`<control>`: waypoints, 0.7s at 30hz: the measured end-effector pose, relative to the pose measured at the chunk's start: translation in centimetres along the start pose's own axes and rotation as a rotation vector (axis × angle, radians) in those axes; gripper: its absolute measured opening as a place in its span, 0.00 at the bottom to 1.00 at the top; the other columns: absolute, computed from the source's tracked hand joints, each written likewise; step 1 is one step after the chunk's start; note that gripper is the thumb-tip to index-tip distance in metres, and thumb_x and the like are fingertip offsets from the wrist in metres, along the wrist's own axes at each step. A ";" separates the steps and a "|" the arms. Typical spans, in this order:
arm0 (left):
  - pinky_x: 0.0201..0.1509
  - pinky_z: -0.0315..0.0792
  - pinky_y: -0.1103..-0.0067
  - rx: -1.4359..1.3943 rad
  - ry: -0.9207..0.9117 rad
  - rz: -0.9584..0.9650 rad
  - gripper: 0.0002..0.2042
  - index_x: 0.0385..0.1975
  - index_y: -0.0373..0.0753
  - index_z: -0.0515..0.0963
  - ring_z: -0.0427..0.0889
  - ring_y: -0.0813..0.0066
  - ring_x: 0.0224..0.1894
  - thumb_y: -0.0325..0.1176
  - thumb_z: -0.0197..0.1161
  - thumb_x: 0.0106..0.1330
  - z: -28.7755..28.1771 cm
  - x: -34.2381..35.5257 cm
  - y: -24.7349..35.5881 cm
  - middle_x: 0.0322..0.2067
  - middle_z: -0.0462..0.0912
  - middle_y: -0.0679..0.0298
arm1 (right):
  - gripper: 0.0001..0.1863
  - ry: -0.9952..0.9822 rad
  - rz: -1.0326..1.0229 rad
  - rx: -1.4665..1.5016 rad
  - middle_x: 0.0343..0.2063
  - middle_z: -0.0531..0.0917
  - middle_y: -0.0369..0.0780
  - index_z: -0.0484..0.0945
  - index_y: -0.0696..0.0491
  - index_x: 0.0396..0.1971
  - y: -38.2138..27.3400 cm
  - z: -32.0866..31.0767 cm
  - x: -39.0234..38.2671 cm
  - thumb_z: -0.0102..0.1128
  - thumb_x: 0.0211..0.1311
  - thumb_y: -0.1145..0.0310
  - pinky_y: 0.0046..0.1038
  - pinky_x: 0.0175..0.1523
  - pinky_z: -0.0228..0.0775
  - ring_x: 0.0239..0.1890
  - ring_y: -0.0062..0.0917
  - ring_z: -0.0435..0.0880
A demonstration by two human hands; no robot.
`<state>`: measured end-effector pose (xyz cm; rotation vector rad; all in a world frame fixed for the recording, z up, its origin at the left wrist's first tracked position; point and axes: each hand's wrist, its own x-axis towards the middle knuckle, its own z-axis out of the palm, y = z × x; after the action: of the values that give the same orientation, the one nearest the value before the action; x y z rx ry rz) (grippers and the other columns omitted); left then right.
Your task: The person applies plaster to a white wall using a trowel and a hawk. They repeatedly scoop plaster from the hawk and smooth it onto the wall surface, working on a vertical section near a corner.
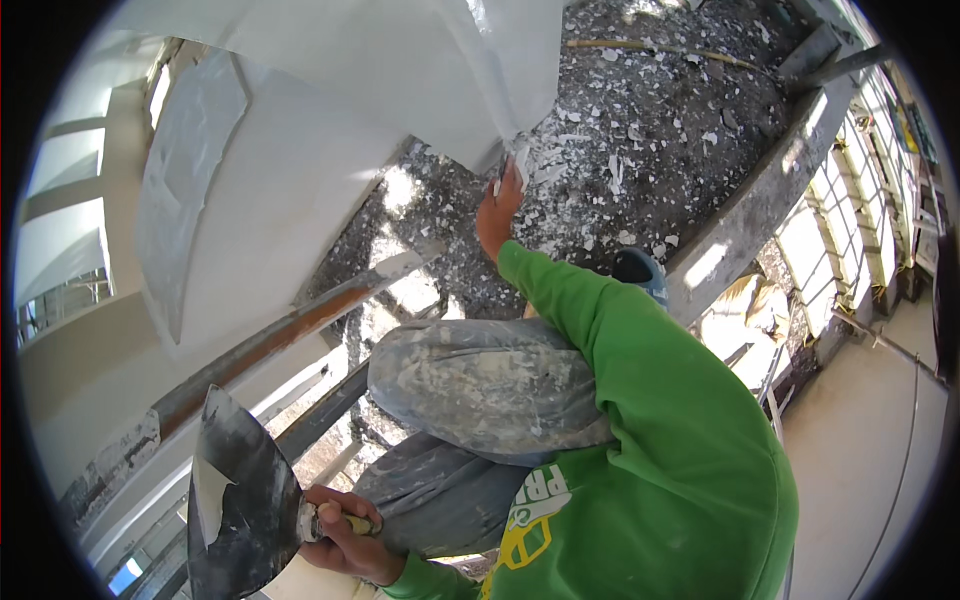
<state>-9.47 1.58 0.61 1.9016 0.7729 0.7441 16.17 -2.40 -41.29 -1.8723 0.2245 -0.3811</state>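
L hand's (345, 538) fingers clamped round handle of wide scraper (255, 520), low at left; best kept level. R hand (496, 214) at wall's (400, 75) bottom edge, can't tell finger grip; light, even pressure prob. best.

Layout: the triangular dark metal scraper (250, 505), in the left hand (345, 537), left of the dusty grey-trousered knees (480, 385); the right hand (498, 213) beyond them, at the foot of the smooth white wall (390, 75); flake-strewn dark floor (640, 145) rightward to the long grey beam (740, 222).
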 end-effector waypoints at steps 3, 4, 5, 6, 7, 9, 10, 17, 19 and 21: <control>0.12 0.57 0.85 -0.007 0.023 0.006 0.11 0.29 0.32 0.65 0.62 0.82 0.13 0.33 0.54 0.67 0.4 0.0 0.2 0.15 0.65 0.62 | 0.27 -0.022 0.006 -0.045 0.60 0.63 0.51 0.57 0.59 0.65 -0.2 0.8 -1.0 0.45 0.66 0.77 0.42 0.65 0.51 0.62 0.46 0.61; 0.12 0.58 0.85 -0.007 0.019 0.004 0.11 0.29 0.32 0.65 0.62 0.82 0.13 0.33 0.54 0.67 0.3 0.0 0.2 0.16 0.65 0.62 | 0.27 -0.033 0.007 -0.063 0.60 0.63 0.51 0.57 0.58 0.65 -0.3 0.9 -1.8 0.45 0.66 0.77 0.42 0.65 0.51 0.62 0.46 0.62; 0.12 0.58 0.85 -0.008 0.014 0.002 0.11 0.29 0.32 0.65 0.62 0.82 0.13 0.33 0.54 0.67 0.3 0.0 0.1 0.16 0.65 0.62 | 0.27 -0.073 0.011 -0.063 0.60 0.63 0.51 0.57 0.58 0.66 -0.4 1.0 -2.9 0.45 0.67 0.76 0.42 0.66 0.51 0.62 0.46 0.61; 0.12 0.58 0.85 -0.010 0.021 0.000 0.11 0.29 0.32 0.65 0.62 0.82 0.13 0.34 0.55 0.67 0.4 0.1 0.0 0.16 0.65 0.62 | 0.27 -0.115 0.015 -0.064 0.60 0.63 0.51 0.57 0.58 0.66 -0.6 1.0 -4.3 0.45 0.67 0.76 0.42 0.66 0.51 0.62 0.45 0.61; 0.12 0.58 0.85 -0.008 0.034 0.001 0.11 0.29 0.32 0.66 0.62 0.82 0.13 0.34 0.55 0.67 0.5 0.1 0.1 0.16 0.65 0.62 | 0.27 -0.160 0.020 -0.059 0.60 0.63 0.51 0.57 0.57 0.66 -1.1 0.9 -5.2 0.45 0.67 0.75 0.41 0.66 0.51 0.63 0.45 0.61; 0.12 0.58 0.86 -0.004 0.024 0.001 0.11 0.29 0.32 0.66 0.62 0.82 0.13 0.34 0.55 0.67 0.5 0.2 0.2 0.17 0.66 0.62 | 0.27 -0.262 0.017 0.024 0.60 0.63 0.51 0.57 0.57 0.66 -0.8 -1.1 -5.2 0.44 0.67 0.74 0.41 0.66 0.51 0.63 0.45 0.61; 0.12 0.59 0.86 -0.009 0.001 0.000 0.11 0.29 0.33 0.65 0.63 0.82 0.13 0.34 0.55 0.67 0.5 0.2 0.2 0.17 0.66 0.62 | 0.27 -0.312 0.013 0.066 0.60 0.63 0.51 0.57 0.56 0.66 -0.8 -2.4 -5.0 0.44 0.68 0.74 0.41 0.67 0.50 0.63 0.45 0.61; 0.12 0.58 0.85 -0.008 0.038 -0.014 0.11 0.28 0.33 0.65 0.63 0.81 0.13 0.33 0.56 0.66 1.0 0.0 0.6 0.16 0.65 0.62 | 0.27 -0.118 -0.024 0.022 0.59 0.64 0.51 0.58 0.56 0.66 1.4 -3.4 -1.8 0.45 0.66 0.76 0.40 0.66 0.50 0.62 0.45 0.62; 0.12 0.58 0.85 -0.028 0.028 -0.011 0.11 0.27 0.33 0.65 0.62 0.81 0.13 0.33 0.56 0.65 0.9 -0.1 0.6 0.16 0.65 0.63 | 0.27 -0.095 -0.010 0.013 0.59 0.64 0.51 0.58 0.57 0.66 1.6 -2.5 -1.1 0.46 0.66 0.76 0.41 0.65 0.51 0.61 0.45 0.62; 0.12 0.58 0.84 -0.030 0.019 -0.012 0.11 0.27 0.33 0.65 0.62 0.81 0.13 0.33 0.56 0.65 0.8 -0.3 0.5 0.15 0.64 0.62 | 0.28 -0.073 -0.021 -0.004 0.59 0.64 0.51 0.58 0.57 0.65 1.5 -1.8 -0.8 0.47 0.65 0.77 0.42 0.64 0.52 0.61 0.45 0.62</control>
<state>-8.91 0.75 0.72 1.8639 0.7799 0.7630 14.79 -4.21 -42.33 -1.8903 0.1565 -0.3260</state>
